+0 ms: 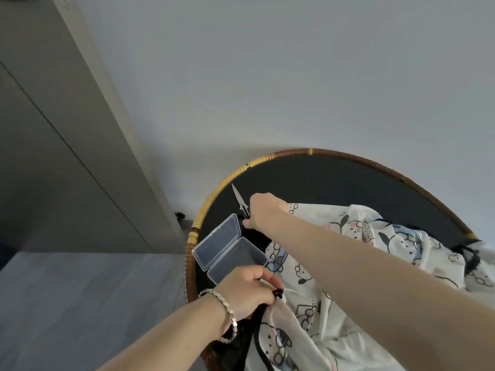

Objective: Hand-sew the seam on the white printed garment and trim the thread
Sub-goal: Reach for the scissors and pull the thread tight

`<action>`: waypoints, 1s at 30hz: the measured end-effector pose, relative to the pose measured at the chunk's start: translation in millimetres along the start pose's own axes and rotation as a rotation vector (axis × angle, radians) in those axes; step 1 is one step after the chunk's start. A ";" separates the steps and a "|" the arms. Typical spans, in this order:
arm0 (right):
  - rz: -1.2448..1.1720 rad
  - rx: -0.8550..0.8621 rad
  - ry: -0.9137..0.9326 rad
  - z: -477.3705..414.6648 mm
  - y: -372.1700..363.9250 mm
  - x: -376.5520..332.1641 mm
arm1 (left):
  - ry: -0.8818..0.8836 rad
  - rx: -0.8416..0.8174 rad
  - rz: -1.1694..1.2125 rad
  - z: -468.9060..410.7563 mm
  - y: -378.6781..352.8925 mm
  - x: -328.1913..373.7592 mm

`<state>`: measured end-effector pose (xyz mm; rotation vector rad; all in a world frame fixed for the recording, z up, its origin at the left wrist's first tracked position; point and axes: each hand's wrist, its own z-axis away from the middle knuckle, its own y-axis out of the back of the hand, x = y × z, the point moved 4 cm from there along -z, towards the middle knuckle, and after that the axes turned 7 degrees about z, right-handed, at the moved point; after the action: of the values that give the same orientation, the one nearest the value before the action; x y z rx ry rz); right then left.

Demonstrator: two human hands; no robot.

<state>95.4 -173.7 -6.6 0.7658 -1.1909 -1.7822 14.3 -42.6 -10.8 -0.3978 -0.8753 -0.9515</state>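
The white printed garment (316, 303) with cartoon figures and black trim lies bunched over a round black table (334, 180). My left hand (246, 287), a bracelet on its wrist, pinches the garment's edge by a black trim piece at the near left. My right hand (263, 210) reaches across to the far left of the table and grips the handle of small thread snips (239, 199), whose silver blades point up and away. Needle and thread are too small to make out.
An open clear plastic box (227, 247) lies between my hands, lid flipped back. The table has a woven rattan rim (214, 196) and stands against a pale wall. A grey cabinet (53, 129) rises at the left over grey floor.
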 end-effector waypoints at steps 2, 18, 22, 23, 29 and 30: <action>0.013 -0.013 -0.036 3.3 2.1 3.1 | -0.008 -0.005 0.016 1.0 -0.5 1.0; -0.808 -0.258 -0.094 191.2 -0.9 125.4 | -0.249 0.100 0.222 49.8 -30.2 17.2; -0.946 -0.348 -0.111 242.8 -21.6 134.6 | -0.331 0.104 0.065 63.8 -40.2 21.9; -0.940 -0.385 -0.084 250.8 -26.4 133.4 | -0.355 0.111 0.011 65.5 -41.6 22.2; -0.959 -0.510 0.066 276.5 -58.6 131.4 | -0.379 0.166 -0.146 71.7 -47.2 7.3; -0.942 -0.513 0.077 279.6 -61.5 131.4 | -0.372 0.163 -0.135 72.2 -47.5 3.7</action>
<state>-216.9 -160.8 32.7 1.1567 -0.2379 -2.6203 -58.3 -23.9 32.4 -0.3849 -1.3235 -0.9364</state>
